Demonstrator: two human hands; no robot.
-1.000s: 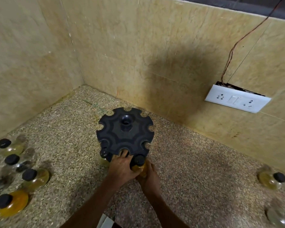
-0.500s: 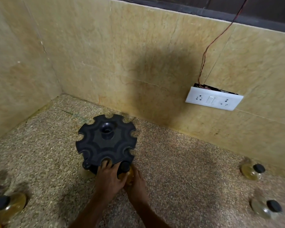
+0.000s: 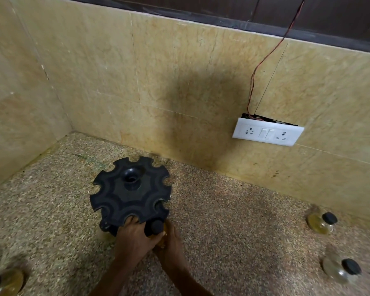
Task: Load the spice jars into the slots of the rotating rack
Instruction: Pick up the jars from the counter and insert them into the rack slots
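A black rotating rack (image 3: 130, 192) with notched slots around its top disc stands on the speckled counter. At its near edge, a black-capped jar (image 3: 157, 230) with yellow contents sits in a lower-tier slot. My right hand (image 3: 172, 244) is wrapped around that jar. My left hand (image 3: 132, 240) grips the rack's near rim, fingers over the edge. Another black cap (image 3: 104, 226) shows under the disc at the lower left. Two loose jars, one (image 3: 320, 223) and the other (image 3: 341, 270), stand at the right. Another jar (image 3: 2, 284) sits at the bottom left.
Tiled walls meet in a corner behind the rack. A white switch plate (image 3: 267, 132) with a red wire running up hangs on the back wall at the right. The granite counter (image 3: 233, 231) spreads between the rack and the right-hand jars.
The camera has swung right and up, so the left-hand jars slid mostly out of view and both right-hand jars came in. Both hands stay at the rack's near edge.
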